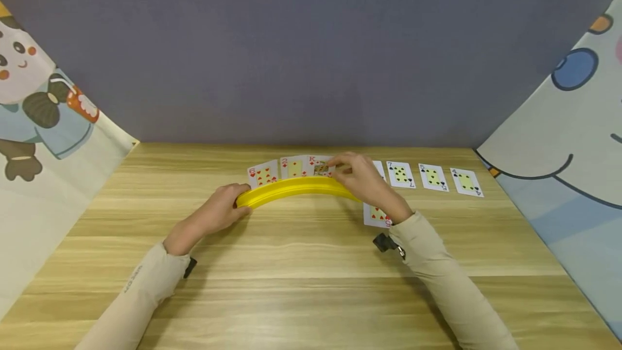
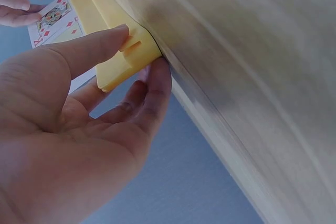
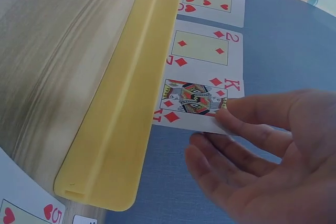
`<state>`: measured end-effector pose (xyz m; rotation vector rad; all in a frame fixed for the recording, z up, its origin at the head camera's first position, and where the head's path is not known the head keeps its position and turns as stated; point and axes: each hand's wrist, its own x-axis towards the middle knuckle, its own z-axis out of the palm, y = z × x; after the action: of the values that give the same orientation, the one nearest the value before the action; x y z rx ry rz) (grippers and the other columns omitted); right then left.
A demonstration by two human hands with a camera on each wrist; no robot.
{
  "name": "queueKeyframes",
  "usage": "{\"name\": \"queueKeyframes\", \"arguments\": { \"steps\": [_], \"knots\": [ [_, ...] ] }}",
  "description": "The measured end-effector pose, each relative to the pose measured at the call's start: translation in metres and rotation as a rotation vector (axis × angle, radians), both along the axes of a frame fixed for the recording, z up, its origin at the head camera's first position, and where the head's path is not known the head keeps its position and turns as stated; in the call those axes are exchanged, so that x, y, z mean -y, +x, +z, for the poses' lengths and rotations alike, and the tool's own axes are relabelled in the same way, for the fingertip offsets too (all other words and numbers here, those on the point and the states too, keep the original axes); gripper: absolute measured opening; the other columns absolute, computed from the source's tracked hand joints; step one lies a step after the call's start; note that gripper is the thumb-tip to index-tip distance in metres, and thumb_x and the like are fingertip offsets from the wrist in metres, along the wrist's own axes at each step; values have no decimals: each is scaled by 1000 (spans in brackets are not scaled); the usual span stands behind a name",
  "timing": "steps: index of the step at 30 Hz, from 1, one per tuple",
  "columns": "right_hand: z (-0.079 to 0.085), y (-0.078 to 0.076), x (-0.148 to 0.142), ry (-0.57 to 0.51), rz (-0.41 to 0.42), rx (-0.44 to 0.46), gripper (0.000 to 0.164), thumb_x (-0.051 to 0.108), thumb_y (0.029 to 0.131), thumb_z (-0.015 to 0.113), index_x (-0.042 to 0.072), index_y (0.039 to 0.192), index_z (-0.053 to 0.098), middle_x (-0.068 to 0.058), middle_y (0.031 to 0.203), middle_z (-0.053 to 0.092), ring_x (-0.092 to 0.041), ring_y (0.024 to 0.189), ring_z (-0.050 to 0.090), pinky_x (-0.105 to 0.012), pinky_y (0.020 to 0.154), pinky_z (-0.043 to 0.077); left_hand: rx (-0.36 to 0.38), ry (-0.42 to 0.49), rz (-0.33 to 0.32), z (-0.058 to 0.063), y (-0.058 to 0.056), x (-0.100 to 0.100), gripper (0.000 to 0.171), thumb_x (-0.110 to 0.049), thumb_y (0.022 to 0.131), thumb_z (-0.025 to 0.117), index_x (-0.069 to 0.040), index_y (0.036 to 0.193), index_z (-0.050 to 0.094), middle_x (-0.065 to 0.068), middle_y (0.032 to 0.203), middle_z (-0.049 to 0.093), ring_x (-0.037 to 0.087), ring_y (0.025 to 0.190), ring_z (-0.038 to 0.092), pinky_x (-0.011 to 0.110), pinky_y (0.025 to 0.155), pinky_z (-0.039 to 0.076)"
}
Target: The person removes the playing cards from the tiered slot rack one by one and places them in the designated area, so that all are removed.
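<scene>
A curved yellow card holder [image 1: 291, 186] stands above the wooden table, its left end gripped by my left hand [image 1: 220, 207]. In the left wrist view the thumb lies on one side of the holder [image 2: 126, 69], with fingers beneath and behind. Upright in it are a six of hearts [image 3: 212, 1], a two of diamonds [image 3: 207, 48] and a king of diamonds [image 3: 191, 98]. My right hand [image 1: 362, 178] pinches the king's outer edge between thumb and fingers; its lower edge is at the holder. The king slightly overlaps or touches the two; I cannot tell which.
Face up to the right lie a black seven [image 1: 400, 175], a five of spades [image 1: 434, 177] and a four of spades [image 1: 467, 182]. A five of hearts [image 1: 376, 216] lies under the right forearm, partly covered. Another card [image 1: 380, 168] is mostly hidden by the right hand. A grey wall [image 1: 311, 58] rises behind.
</scene>
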<state>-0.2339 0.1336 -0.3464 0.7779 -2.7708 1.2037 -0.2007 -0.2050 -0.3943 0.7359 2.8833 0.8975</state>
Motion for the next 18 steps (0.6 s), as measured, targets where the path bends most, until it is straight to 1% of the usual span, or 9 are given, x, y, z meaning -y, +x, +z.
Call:
{"name": "queueKeyframes", "arguments": {
  "steps": [4,9,18],
  "knots": [
    [-2,0,1,-16,-5,-11,23,6,97,63,1,118,70,-12,122,65,-27,103,66,-38,88,55,-3,0,-12,1,1,1,18,-3,88,73,1,103,64,5,81,57,17,70,48,30,61,42],
    [-3,1,1,-15,-21,-18,21,6,97,64,2,116,71,-10,119,66,-24,101,66,-36,86,55,3,-4,-13,1,2,1,19,-2,88,73,1,104,64,5,81,57,17,70,48,30,61,42],
    [-1,0,0,-19,-15,-63,20,4,96,64,-1,114,71,-13,117,68,-26,98,67,-36,84,56,-5,1,-3,1,1,1,19,-2,87,74,1,104,65,5,82,57,17,71,49,31,62,43]
  ]
}}
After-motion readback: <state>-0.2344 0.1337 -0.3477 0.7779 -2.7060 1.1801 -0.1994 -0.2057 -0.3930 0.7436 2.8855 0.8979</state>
